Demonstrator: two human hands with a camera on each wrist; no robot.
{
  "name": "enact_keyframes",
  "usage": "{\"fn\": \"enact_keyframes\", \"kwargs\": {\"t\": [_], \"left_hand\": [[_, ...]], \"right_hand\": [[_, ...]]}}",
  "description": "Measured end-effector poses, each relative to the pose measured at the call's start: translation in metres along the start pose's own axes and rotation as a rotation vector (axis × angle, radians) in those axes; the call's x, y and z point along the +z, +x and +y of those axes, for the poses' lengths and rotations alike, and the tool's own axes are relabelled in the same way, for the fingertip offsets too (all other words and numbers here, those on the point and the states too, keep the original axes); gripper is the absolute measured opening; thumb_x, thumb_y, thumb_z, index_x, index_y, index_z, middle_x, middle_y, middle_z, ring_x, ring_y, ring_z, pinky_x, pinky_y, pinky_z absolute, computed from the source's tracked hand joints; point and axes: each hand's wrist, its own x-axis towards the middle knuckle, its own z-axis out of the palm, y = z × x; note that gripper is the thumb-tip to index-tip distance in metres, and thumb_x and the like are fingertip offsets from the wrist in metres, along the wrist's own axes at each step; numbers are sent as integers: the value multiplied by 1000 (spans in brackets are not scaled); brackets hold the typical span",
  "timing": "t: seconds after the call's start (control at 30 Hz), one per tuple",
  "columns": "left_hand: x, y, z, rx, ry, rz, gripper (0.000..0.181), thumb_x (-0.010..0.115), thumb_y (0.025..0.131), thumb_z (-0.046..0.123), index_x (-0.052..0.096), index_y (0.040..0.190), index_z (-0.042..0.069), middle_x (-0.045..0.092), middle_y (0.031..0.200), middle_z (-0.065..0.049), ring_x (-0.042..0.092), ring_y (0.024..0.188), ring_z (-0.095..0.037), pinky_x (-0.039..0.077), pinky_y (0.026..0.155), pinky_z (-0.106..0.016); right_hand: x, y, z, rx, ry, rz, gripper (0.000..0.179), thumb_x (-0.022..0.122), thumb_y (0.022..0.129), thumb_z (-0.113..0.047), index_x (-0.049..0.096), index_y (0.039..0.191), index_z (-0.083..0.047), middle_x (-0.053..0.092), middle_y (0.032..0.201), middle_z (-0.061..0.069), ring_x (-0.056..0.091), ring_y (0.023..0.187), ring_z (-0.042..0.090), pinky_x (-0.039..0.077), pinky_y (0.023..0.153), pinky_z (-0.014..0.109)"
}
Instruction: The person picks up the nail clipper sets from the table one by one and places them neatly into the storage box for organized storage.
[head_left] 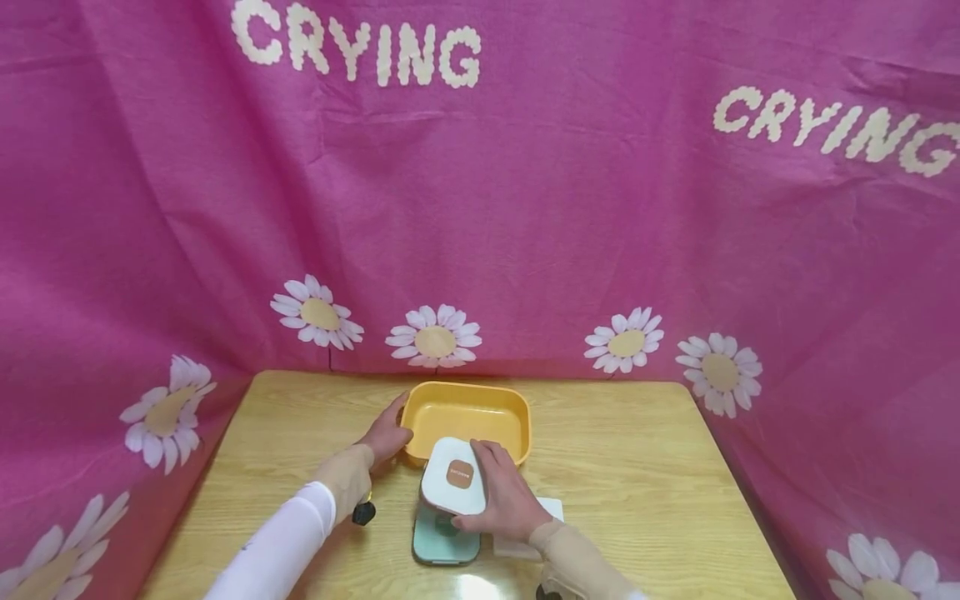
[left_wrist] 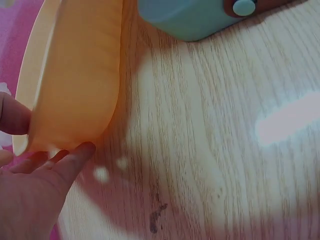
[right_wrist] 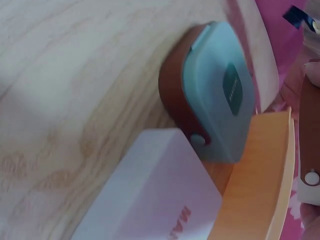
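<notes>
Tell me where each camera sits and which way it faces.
Head: on the head, facing forward and down at the yellow tub; left hand, right hand, forearms.
Left wrist: on that wrist, facing the tub; left hand shows.
Right wrist: on that wrist, facing the white box; right hand partly shows.
Head and right wrist share the mint case.

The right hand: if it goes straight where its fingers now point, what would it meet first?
The right hand, holding the white-lidded case, would probably meet the yellow tray first, at its near rim; its height is unclear, so it might pass over.
</notes>
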Motion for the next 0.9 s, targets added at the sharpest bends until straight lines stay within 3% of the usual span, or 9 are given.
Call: {"fn": "enact_keyframes", "kwargs": {"t": [0.43, 0.9], "left_hand": [[2, 0, -3, 9, -6, 11, 95, 50, 75, -12, 25, 165, 0, 42, 158, -31, 58, 122, -34, 54, 73, -27], [1, 0, -1, 23, 61, 11, 93, 55, 77, -12, 25, 165, -1, 37, 163, -28, 52, 127, -34, 53, 80, -29]], "right_hand": [[-20, 9, 20, 75, 17, 109, 120, 97, 62, -41, 38, 157, 3, 48, 152, 18, 51, 135, 32, 43, 115, 50], [-52, 27, 45, -56, -118, 37, 117, 98, 61, -40, 42, 155, 3, 50, 148, 18, 52, 131, 32, 46, 113, 50]]}}
